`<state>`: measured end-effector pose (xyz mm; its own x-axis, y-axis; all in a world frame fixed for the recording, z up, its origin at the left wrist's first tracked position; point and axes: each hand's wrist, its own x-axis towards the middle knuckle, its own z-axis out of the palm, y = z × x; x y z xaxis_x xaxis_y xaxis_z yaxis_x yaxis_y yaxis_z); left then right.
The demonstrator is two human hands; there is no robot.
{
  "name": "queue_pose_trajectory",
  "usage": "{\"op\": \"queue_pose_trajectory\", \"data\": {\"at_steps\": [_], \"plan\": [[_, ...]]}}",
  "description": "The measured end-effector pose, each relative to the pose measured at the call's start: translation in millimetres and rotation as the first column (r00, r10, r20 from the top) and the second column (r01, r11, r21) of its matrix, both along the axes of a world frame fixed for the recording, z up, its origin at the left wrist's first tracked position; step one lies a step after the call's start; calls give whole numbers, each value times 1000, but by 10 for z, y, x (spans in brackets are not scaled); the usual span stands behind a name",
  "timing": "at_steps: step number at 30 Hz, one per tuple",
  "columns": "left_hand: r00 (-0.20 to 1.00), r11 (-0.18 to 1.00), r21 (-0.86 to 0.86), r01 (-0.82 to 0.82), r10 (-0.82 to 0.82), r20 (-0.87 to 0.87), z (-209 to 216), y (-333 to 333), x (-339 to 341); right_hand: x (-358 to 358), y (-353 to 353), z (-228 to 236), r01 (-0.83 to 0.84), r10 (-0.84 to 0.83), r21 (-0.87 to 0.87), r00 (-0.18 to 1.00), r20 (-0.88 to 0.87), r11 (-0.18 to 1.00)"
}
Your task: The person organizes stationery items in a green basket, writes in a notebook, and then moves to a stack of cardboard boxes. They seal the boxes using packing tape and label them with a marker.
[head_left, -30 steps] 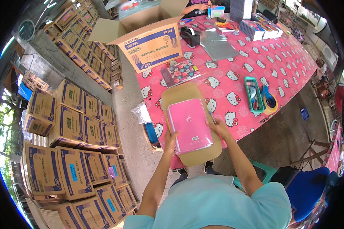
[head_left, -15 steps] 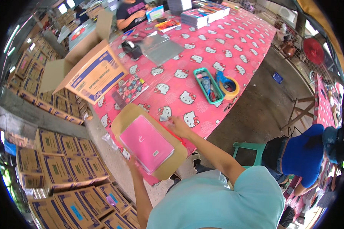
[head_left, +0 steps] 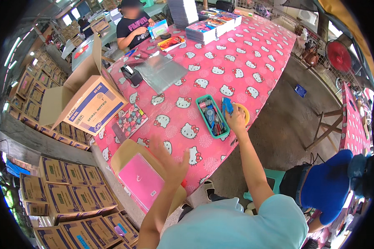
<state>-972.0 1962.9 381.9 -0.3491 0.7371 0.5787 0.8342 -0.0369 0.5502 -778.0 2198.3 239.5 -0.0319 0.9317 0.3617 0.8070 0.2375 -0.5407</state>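
Observation:
A pink spiral notebook point(head_left: 142, 181) lies on a tan cardboard piece point(head_left: 123, 154) at the table's near left corner. My left hand point(head_left: 170, 165) is over the notebook's right side, blurred by motion, its fingers apart and nothing in them. Farther right, my right hand point(head_left: 237, 119) is closed round a tape dispenser point(head_left: 227, 107) with a blue end and a roll of yellowish tape. Just left of that hand stands a green plastic basket point(head_left: 200, 101) of pens and small tools. My fingers partly cover the dispenser.
An open cardboard box point(head_left: 96, 106) stands at the left edge, beside a floral notebook point(head_left: 131, 120). Beyond are a black tape dispenser point(head_left: 131, 76), clear plastic sleeves point(head_left: 164, 74) and stacked books point(head_left: 201, 33). A co-worker point(head_left: 133, 25) sits at the far side. Cartons point(head_left: 70, 186) are stacked at left.
My right hand has left the notebook's right edge and moved right and away onto the tape dispenser. My left hand has risen from the near left edge to over the notebook. The view has shifted slightly.

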Motion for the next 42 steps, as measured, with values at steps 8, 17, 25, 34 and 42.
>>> {"op": "queue_pose_trajectory", "data": {"at_steps": [8, 17, 25, 34, 42], "plan": [[823, 933, -360, -11, 213, 526, -1734, 1464, 179, -107, 170, 5, -176, 290, -437, 933, 211, 882], [886, 975, -223, -21, 121, 448, -1971, 1722, 324, -25, 304, -36, -342, 442, -501, 892, 92, 795], [848, 930, -366, -39, 224, 480, -905, 583, -233, 462, 158, 212, -684, 11, -197, 288, -958, 703], [758, 918, -236, -318, 395, 518, 158, -1458, -381, -186, -306, 783, -930, -153, 368, -365, -918, 13], [341, 491, -127, -862, 746, 572, 582, -3365, 267, -1550, -2231, 1725, -986, 490, 19, -98, -866, -165]]}}
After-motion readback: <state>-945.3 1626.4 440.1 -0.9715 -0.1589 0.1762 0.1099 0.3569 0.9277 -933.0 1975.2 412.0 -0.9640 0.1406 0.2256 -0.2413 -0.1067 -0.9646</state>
